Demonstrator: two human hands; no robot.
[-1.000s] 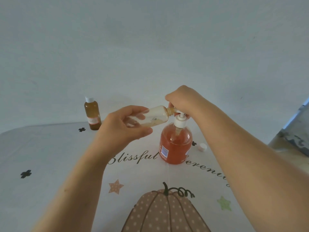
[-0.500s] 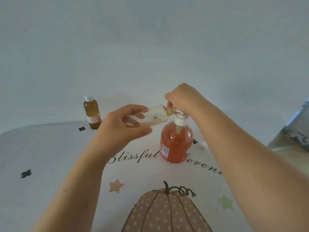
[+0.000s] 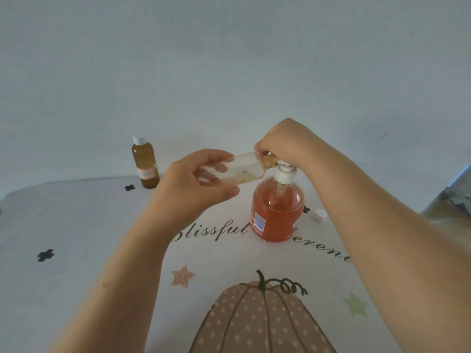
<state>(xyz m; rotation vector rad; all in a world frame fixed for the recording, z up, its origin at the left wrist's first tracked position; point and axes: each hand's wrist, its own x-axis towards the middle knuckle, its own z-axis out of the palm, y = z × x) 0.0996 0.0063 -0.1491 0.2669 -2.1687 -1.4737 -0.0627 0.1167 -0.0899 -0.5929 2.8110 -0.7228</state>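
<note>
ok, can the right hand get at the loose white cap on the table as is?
Probably yes, once freed. The white cap lies uncovered on the tablecloth just right of the pump bottle, nothing stacked around it. But the right hand is curled on the pump head.

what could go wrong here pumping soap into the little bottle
The small bottle lies nearly sideways in the left hand, its narrow neck at the outlet of the pump bottle; soap could miss and drip onto the tablecloth. The right hand presses that pump from above with nothing steadying the base, so it might tip.
</note>
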